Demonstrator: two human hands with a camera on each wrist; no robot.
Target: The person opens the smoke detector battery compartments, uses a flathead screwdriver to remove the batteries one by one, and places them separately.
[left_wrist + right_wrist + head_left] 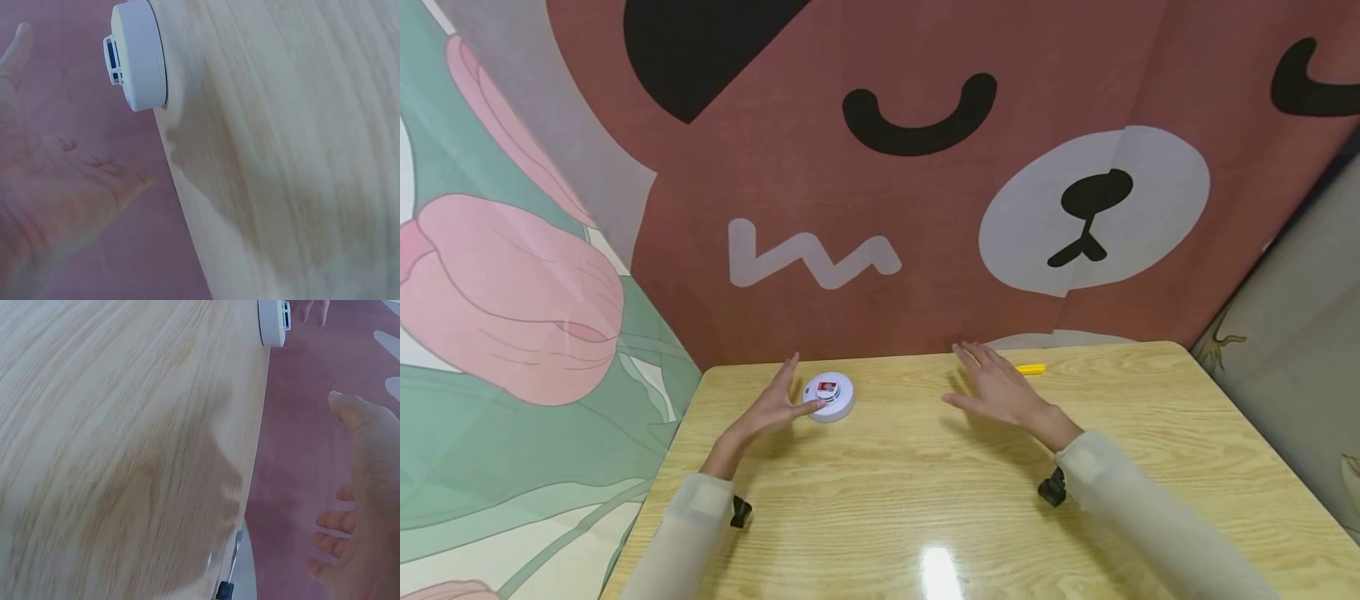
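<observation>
A round white smoke detector [842, 402] with a red label on top lies at the back left of the table. My left hand [771, 408] hovers beside it with fingers spread, and the thumb overlaps its edge in the head view. In the left wrist view a gap separates that hand [56, 187] from the detector [140, 59]. My right hand [1000, 390] hangs over the back of the table, fingers extended and holding nothing. Close by lies a screwdriver, its yellow handle [1031, 369] visible past the hand; the right wrist view shows its metal shaft [235, 556].
The wood-grain table [880, 492] meets an upright brown cloth [925, 308] with a bear print along its back edge. A flower-patterned cloth [512, 300] hangs at the left, and a grey one [1300, 333] at the right.
</observation>
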